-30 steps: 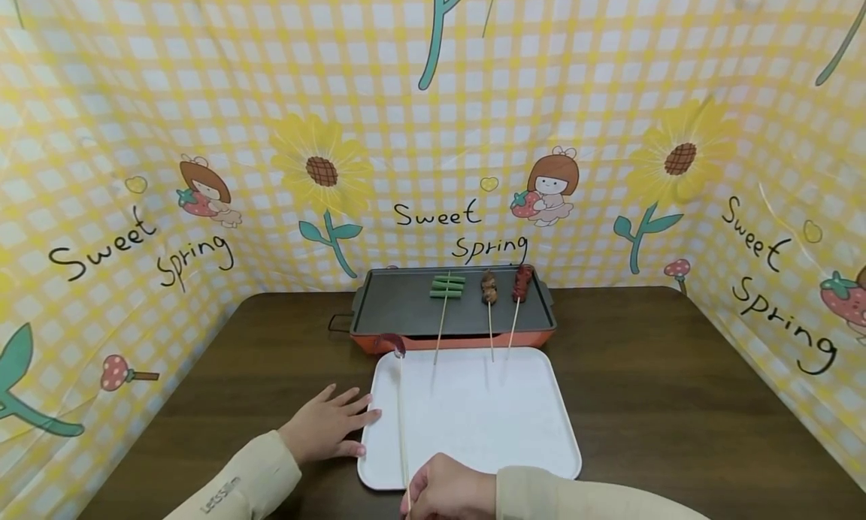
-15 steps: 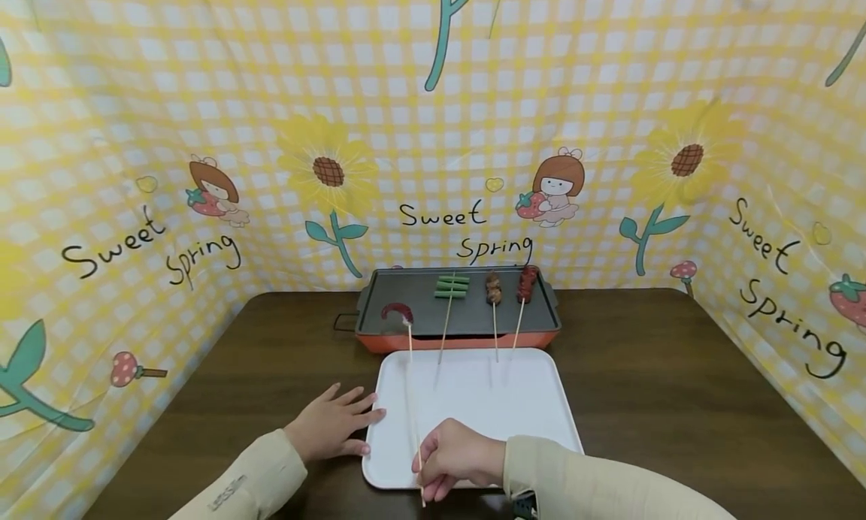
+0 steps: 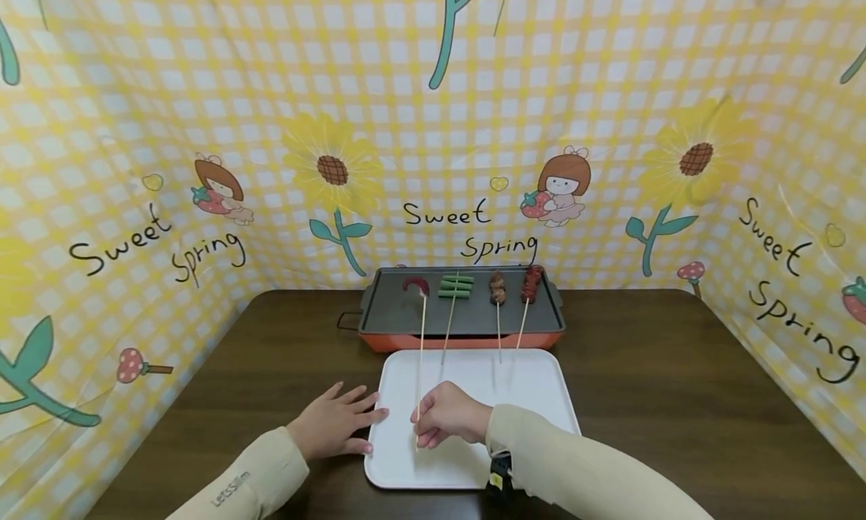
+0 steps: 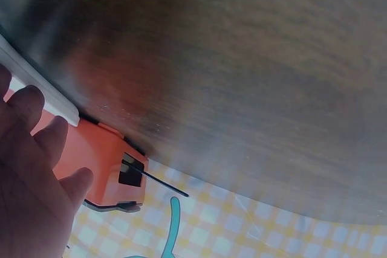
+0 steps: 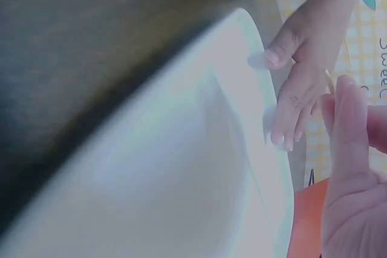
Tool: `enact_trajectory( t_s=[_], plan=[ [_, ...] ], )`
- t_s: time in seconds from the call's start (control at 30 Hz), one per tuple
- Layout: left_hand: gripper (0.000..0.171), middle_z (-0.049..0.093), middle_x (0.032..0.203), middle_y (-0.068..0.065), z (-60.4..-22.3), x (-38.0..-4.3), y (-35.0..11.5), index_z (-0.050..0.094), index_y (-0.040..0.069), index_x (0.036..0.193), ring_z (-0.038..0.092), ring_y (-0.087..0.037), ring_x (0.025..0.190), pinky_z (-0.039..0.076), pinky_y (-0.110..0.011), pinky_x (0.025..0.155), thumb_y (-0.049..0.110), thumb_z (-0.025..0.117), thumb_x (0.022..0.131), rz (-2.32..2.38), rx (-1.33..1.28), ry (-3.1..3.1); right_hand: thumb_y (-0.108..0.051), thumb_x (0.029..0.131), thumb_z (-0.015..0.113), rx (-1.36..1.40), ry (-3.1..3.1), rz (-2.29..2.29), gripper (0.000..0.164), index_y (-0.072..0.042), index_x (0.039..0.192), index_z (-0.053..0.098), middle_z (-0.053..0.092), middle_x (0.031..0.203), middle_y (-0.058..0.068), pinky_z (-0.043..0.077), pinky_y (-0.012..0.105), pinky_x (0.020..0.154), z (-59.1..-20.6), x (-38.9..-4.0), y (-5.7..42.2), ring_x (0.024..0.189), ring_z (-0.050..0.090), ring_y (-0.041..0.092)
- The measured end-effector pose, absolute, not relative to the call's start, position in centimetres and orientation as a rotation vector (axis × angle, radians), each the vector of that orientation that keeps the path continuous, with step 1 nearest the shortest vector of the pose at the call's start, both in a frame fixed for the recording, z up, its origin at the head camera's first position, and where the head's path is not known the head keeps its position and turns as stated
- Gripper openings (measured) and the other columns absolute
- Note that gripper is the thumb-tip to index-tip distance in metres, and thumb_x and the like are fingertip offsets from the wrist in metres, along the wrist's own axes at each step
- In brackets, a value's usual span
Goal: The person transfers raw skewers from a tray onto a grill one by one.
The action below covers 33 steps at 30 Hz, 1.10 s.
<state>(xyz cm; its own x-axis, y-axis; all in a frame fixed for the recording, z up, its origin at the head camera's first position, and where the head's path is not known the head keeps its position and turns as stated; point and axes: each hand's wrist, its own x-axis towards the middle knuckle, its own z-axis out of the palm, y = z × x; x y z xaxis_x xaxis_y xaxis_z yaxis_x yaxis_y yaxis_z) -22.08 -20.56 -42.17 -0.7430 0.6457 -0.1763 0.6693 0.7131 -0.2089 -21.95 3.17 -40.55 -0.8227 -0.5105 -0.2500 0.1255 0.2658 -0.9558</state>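
My right hand pinches the lower part of a thin wooden skewer above the white tray. At the skewer's far end, a curled dark-red piece of food is over the left part of the grey griddle. In the right wrist view, thumb and fingers meet at the stick's end, most of which is hidden. My left hand lies with spread fingers at the tray's left rim, fingertips over the edge; it holds nothing.
On the griddle lie a skewer of green pieces, one of brown meat and one of red pieces, their sticks reaching over the tray. A wire handle juts out left. Patterned cloth encloses the dark wooden table.
My right hand has moved forward with the skewer, taking the curled red piece from the griddle's front edge to beside the green skewer. The left hand stays by the tray.
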Motion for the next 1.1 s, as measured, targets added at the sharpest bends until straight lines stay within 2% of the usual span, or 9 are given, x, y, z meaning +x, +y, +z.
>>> enact_trajectory(
  t_s=[0.13,0.3,0.5,0.77,1.1],
  plan=[
    [0.06,0.051,0.141,-0.006,-42.3,-22.1,-20.7,0.055,0.025,0.137,0.044,-0.032,0.13,0.034,-0.056,0.101,0.059,0.048,0.089,-0.379,1.089,2.828,0.011,0.082,0.062,-0.339,2.021,-1.601,0.009,0.006,0.075,0.062,0.06,0.055,0.007,0.054,0.027,0.051,-40.6,-22.6,2.3,0.047,0.058,0.009],
    [0.059,0.052,0.14,-0.008,-42.4,-21.9,-20.8,0.056,0.023,0.136,0.045,-0.033,0.129,0.035,-0.058,0.099,0.057,0.052,0.088,-0.318,1.088,2.837,0.01,0.084,0.06,-0.326,2.035,-1.6,0.003,0.012,0.083,0.063,0.059,0.056,0.007,0.054,0.028,0.052,-40.4,-23.0,1.6,0.047,0.057,0.01],
    [0.058,0.051,0.141,-0.008,-42.4,-22.1,-20.7,0.056,0.023,0.137,0.045,-0.034,0.129,0.035,-0.058,0.1,0.055,0.053,0.089,-0.309,1.098,2.844,0.009,0.085,0.06,-0.267,2.053,-1.645,0.006,0.014,0.087,0.062,0.061,0.062,0.009,0.055,0.028,0.055,-39.9,-24.4,1.4,0.05,0.059,0.01],
    [0.058,0.05,0.142,-0.006,-41.8,-22.2,-20.6,0.054,0.024,0.138,0.043,-0.033,0.131,0.033,-0.058,0.102,0.056,0.052,0.089,-0.318,1.07,2.818,0.007,0.088,0.058,-0.174,2.028,-1.713,0.017,0.016,0.102,0.061,0.059,0.064,0.007,0.055,0.028,0.059,-39.1,-25.9,0.8,0.052,0.056,0.011],
    [0.06,0.049,0.143,-0.006,-42.3,-22.2,-20.5,0.054,0.025,0.138,0.041,-0.033,0.132,0.032,-0.058,0.102,0.059,0.05,0.089,-0.331,1.041,2.806,0.009,0.087,0.056,-0.132,2.018,-1.719,0.017,0.017,0.102,0.06,0.058,0.067,0.009,0.053,0.024,0.054,-38.2,-27.2,0.6,0.05,0.054,0.009]
  ],
)
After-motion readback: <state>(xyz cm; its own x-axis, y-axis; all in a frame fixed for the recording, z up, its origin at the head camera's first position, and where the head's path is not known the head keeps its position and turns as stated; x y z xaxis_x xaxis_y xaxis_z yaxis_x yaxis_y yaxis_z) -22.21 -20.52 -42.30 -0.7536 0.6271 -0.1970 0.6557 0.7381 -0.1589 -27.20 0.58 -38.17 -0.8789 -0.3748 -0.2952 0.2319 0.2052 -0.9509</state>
